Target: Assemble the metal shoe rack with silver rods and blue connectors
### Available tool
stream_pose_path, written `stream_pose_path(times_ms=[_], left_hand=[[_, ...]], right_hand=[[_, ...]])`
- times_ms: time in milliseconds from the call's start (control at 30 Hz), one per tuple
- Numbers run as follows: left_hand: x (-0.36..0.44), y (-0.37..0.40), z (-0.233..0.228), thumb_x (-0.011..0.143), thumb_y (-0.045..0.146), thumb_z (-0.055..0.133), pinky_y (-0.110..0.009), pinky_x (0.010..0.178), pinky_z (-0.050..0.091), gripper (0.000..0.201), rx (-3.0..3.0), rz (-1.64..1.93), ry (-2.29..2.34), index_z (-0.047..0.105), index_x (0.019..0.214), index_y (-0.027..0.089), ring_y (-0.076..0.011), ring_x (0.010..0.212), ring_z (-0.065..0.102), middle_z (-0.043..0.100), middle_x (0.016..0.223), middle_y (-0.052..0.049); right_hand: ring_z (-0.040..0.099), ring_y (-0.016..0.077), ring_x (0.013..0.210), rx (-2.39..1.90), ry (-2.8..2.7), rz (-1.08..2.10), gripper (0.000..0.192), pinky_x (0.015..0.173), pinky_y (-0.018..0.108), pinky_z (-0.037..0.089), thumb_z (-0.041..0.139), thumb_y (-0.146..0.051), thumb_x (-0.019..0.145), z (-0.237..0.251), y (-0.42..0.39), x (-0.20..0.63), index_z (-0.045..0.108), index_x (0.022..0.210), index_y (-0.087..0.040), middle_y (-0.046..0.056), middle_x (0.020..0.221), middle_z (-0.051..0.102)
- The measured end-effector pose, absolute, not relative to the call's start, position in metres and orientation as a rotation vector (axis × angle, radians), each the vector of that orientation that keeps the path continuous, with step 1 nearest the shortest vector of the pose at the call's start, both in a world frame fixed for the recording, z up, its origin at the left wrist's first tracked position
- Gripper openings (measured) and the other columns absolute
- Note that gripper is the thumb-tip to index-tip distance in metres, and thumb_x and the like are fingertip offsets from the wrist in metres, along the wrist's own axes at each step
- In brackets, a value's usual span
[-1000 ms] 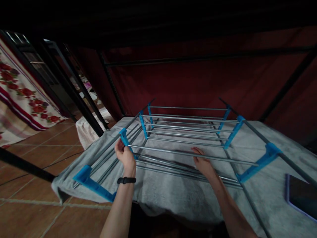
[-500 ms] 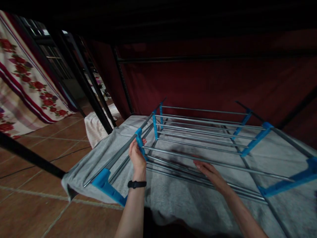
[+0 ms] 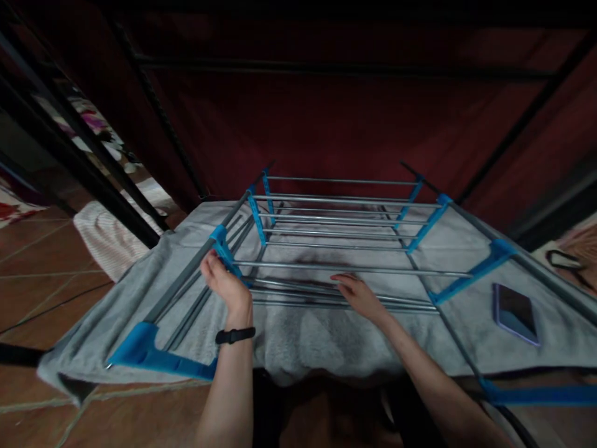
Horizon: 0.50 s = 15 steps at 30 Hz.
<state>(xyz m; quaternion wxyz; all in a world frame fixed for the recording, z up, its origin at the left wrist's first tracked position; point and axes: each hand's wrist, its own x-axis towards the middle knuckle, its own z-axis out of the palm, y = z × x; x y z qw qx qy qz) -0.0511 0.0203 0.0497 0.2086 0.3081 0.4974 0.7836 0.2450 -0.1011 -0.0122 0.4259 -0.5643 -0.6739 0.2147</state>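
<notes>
Both hands on a folding drying rack (image 3: pixel 345 214)
Left hand (image 3: pixel 226 285) grasps a blue bracket (image 3: pixel 224 249); right hand (image 3: pixel 359 295) rests flat, released, on the steel rods (image 3: pixel 326 298).

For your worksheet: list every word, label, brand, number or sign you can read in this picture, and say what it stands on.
None can be read. The drying rack, the grey towel, the phone with its dark screen and the black wristband on the left hand show no legible text.

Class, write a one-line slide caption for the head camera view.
Left hand grips a blue bracket of a drying rack on a grey blanket; right hand rests on its rods.
</notes>
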Motion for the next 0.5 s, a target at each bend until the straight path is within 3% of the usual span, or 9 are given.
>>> stream_pose_path(times_ms=[100, 167, 267, 367, 500], left_hand=[[-0.05, 0.014, 0.045, 0.088, 0.029, 0.051, -0.035, 0.097, 0.048, 0.008, 0.735, 2.32, 1.493, 0.045, 0.09, 0.023, -0.0172, 0.091, 0.057, 0.05, 0.088, 0.001], [-0.043, 0.003, 0.044, 0.085, 0.026, 0.054, -0.035, 0.099, 0.045, 0.013, 0.749, 2.442, 1.507, 0.041, 0.086, 0.025, -0.0184, 0.095, 0.055, 0.046, 0.088, 0.0], [-0.025, -0.023, 0.042, 0.089, 0.031, 0.053, -0.039, 0.097, 0.047, 0.01, 1.075, 2.448, 1.471, 0.046, 0.088, 0.025, -0.0219, 0.098, 0.055, 0.05, 0.092, -0.002], [0.0, -0.052, 0.034, 0.093, 0.032, 0.055, -0.038, 0.086, 0.049, 0.009, 1.907, 2.147, 1.226, 0.054, 0.088, 0.024, -0.022, 0.086, 0.058, 0.056, 0.085, -0.002], [0.046, -0.077, 0.02, 0.094, 0.021, 0.056, -0.034, 0.079, 0.049, 0.008, 2.76, 1.332, 0.634, 0.064, 0.095, 0.023, -0.0195, 0.079, 0.063, 0.069, 0.085, -0.003]], right_hand=[[0.064, 0.0205, 0.116, -1.426, -1.722, 0.36, 0.043, 0.106, 0.043, 0.05, 0.048, -0.011, 0.092, -0.011, -0.11, 0.238, 0.07, 0.124, -0.028, 0.006, 0.124, 0.07], [0.062, 0.0211, 0.117, -1.427, -1.736, 0.253, 0.049, 0.106, 0.044, 0.049, 0.047, -0.006, 0.09, -0.01, -0.117, 0.233, 0.068, 0.128, -0.028, 0.007, 0.125, 0.068], [0.062, 0.0225, 0.114, -1.461, -1.718, 0.183, 0.049, 0.104, 0.044, 0.049, 0.048, -0.004, 0.088, -0.014, -0.132, 0.236, 0.069, 0.125, -0.027, 0.008, 0.121, 0.067], [0.065, 0.0218, 0.103, -1.539, -1.545, 0.254, 0.041, 0.097, 0.04, 0.052, 0.047, -0.007, 0.086, -0.023, -0.149, 0.253, 0.073, 0.112, -0.024, 0.008, 0.109, 0.07], [0.067, 0.0196, 0.084, -1.583, -1.032, 0.447, 0.026, 0.08, 0.033, 0.053, 0.05, -0.018, 0.081, -0.038, -0.161, 0.282, 0.074, 0.089, -0.022, 0.004, 0.089, 0.073]])
